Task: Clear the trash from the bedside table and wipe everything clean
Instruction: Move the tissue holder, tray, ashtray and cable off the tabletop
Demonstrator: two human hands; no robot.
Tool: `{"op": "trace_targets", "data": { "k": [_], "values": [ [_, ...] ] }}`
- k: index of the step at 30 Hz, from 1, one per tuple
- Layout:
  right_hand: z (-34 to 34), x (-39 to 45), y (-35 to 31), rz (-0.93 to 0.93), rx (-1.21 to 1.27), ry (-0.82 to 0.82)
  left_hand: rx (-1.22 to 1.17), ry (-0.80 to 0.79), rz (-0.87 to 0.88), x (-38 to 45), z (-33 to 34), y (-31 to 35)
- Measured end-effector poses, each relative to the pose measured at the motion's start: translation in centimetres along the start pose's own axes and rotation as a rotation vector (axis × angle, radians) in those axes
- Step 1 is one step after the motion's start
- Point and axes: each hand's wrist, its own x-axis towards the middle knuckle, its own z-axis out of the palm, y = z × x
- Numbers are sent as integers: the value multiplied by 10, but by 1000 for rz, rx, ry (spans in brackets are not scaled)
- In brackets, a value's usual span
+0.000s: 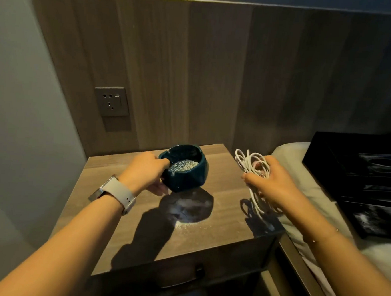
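My left hand [145, 172] grips the rim of a dark teal ashtray [188, 170] and holds it lifted and tilted above the wooden bedside table [137, 231]. Grey grit lies inside the ashtray. Below it the tabletop shows a round dusty mark with pale spilled grains [185, 223] at its front. My right hand [272, 179] holds a coiled white cable [253, 165] above the table's right edge, loops hanging down from the fingers.
A wall socket [112, 101] sits on the wood panel behind the table. The bed [306, 197] with a pale sheet lies to the right, with black boxes [361, 173] on it. A drawer handle [198, 271] shows at the table's front.
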Motion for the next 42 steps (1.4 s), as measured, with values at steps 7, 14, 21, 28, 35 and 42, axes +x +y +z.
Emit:
{"op": "trace_targets", "data": {
  "k": [7, 14, 21, 28, 35, 42],
  "values": [
    [-112, -72, 62, 170, -93, 78, 120, -255, 93, -78, 104, 51],
    [-232, -114, 139, 323, -346, 130, 129, -502, 167, -119, 245, 96],
    [-309, -121, 215, 523, -502, 31, 203, -573, 268, -132, 364, 139],
    [-330, -125, 255, 491, -528, 82, 209, -597, 284, -135, 427, 155],
    [-327, -161, 245, 391, -416, 302, 192, -603, 222, -138, 440, 144],
    [-261, -218, 181, 210, 0, 408, 68, -538, 280, -170, 397, 120]
  ]
}}
